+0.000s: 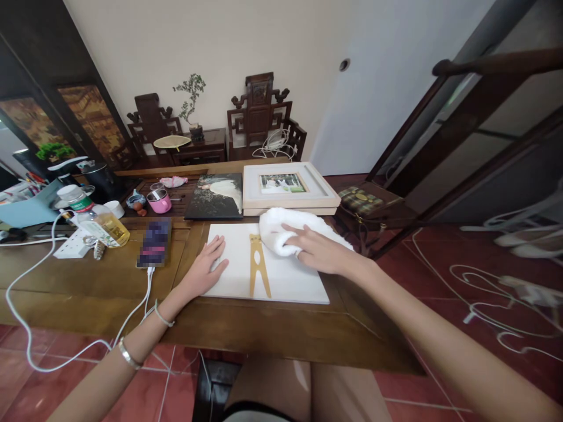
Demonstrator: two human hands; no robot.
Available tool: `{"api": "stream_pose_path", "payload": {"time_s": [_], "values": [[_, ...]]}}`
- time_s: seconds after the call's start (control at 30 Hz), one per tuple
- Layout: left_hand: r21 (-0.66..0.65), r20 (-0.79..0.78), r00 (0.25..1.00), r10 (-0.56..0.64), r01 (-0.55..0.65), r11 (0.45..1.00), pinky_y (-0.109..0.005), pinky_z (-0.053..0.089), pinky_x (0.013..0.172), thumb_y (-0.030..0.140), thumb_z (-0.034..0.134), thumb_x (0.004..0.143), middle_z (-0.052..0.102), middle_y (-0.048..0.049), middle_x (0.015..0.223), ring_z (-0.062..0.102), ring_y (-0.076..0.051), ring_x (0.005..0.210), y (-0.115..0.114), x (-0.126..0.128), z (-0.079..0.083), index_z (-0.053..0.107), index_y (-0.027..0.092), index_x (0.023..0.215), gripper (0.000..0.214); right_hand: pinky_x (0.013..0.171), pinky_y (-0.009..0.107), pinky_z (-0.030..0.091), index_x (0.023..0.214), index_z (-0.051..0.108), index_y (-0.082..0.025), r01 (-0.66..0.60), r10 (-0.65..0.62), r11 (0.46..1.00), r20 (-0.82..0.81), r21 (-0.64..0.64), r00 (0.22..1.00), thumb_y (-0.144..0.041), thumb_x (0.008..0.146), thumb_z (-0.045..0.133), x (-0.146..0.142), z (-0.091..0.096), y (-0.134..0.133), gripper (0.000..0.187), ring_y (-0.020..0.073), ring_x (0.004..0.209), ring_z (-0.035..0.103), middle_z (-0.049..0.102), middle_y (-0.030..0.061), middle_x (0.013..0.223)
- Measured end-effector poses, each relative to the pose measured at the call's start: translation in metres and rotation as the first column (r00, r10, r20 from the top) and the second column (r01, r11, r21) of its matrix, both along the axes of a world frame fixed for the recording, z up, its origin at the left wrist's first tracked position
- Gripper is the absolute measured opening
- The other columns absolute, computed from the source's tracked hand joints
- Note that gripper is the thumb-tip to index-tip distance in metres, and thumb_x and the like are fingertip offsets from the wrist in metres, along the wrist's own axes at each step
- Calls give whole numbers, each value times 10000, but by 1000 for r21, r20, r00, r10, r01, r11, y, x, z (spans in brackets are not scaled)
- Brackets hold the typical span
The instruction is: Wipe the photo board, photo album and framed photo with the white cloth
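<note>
A flat white panel (233, 271) lies on the wooden table in front of me. On it is a gold-coloured, A-shaped piece (258, 266) with two legs and an oval hole. My left hand (209, 266) rests on the panel's left edge, fingers stretched and holding nothing. My right hand (314, 249) grips a bunched white towel (290, 223) over the panel's upper right part. The towel covers that corner and touches the top of the gold piece.
Behind the panel are a white framed picture (325, 176) and a dark photo panel (215, 196). To the left are a phone (153, 243) on a cable, a pink cup (159, 201), an oil-coloured bottle (101, 220) and a power strip (70, 245). A plaid bag (367, 202) sits right.
</note>
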State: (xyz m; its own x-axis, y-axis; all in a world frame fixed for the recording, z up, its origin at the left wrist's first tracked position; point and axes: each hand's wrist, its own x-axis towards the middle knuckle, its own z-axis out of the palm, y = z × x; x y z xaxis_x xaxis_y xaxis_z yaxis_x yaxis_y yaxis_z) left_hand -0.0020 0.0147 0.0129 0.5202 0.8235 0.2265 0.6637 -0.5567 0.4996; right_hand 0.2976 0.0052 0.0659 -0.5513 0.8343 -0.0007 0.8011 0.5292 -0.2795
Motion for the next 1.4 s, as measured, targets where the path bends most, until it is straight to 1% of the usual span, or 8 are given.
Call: {"api": "stream_pose_path", "payload": {"time_s": [0.37,0.47,0.7,0.8,0.9,1.2,1.3,1.4], "values": [[-4,19,998,56,-56,998,-479,163,1151,295,294,950,290,-115,1508,195,-227,1413,-6,4,-7,337,160,1415,486,1136,568,136,785,646,-232,-153,155,986,28,-63,988,-7,495,405,0,1,-129,439,264,1404,87,307,-32,1486],[0,5,998,56,-56,998,-463,159,1156,282,266,954,262,-135,1516,182,-223,1417,-6,4,-7,319,123,1419,494,1138,556,135,793,650,-220,-146,147,988,20,-41,989,-4,493,402,1,-2,-119,445,262,1404,95,324,-18,1482],[20,30,998,58,-58,998,-466,188,1153,253,258,948,340,-144,1480,247,-215,1399,-5,2,-7,370,134,1381,463,1095,592,189,968,625,-159,-29,29,1000,10,-4,1000,-16,639,389,-5,-1,-28,430,287,1388,176,386,126,1448],[16,35,997,62,-62,998,-460,185,1155,254,261,947,333,-143,1484,235,-209,1403,-5,2,-8,361,135,1385,465,1085,600,194,1010,616,-146,-1,1,1000,12,4,1000,-13,675,373,-8,-2,-10,435,284,1387,182,418,144,1424],[9,26,998,59,-60,998,-453,173,1159,249,269,940,317,-148,1491,224,-211,1406,-5,2,-7,352,118,1390,475,1085,608,175,957,635,-141,-23,23,1000,-1,6,1000,2,639,378,-9,-3,-24,433,298,1391,161,392,143,1442],[13,-15,998,56,-56,998,-471,177,1155,234,259,938,303,-176,1491,208,-230,1410,-5,4,-8,338,63,1391,491,1132,563,73,804,661,-217,-148,145,980,-29,-133,989,4,520,387,-4,6,-138,453,262,1408,71,313,-27,1492],[19,-24,998,49,-49,999,-472,174,1155,228,257,938,301,-171,1493,206,-230,1410,-5,4,-8,339,71,1392,487,1141,531,94,845,661,-229,-149,142,976,-51,-157,988,-8,543,391,-1,10,-138,461,249,1402,135,321,-29,1488],[20,-29,999,44,-44,999,-456,164,1160,221,255,937,305,-172,1491,208,-227,1410,-5,4,-8,341,63,1390,488,1128,504,180,901,661,-193,-85,81,990,-44,-114,996,-34,593,399,2,13,-107,434,272,1374,246,395,43,1452]]}}
